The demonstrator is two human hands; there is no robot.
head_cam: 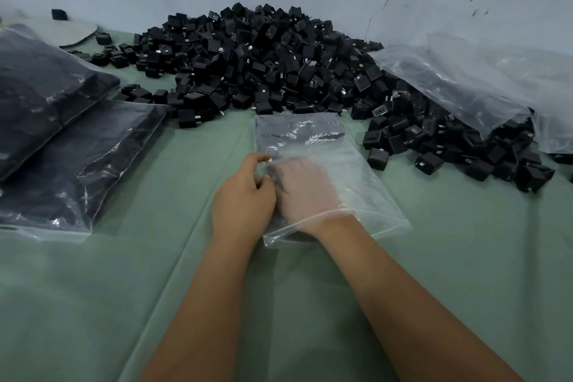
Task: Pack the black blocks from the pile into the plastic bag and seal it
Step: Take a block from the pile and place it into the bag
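While the right hand (302,187) sits inside the thin, see-through plastic bag (347,164), its fingers too blurry to tell, the left hand (245,195) pinches the bag's edge. Hard, boxy black blocks (263,62) pile at twelve o'clock on the soft green surface (148,257).

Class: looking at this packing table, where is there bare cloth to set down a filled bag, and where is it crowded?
Bare green cloth lies right of the plastic bag, and near, below the filled bags at left. Crowded: the pile of black blocks along the wall and the far right.

pile (263,62) blocks ahead, filled bags (62,139) left
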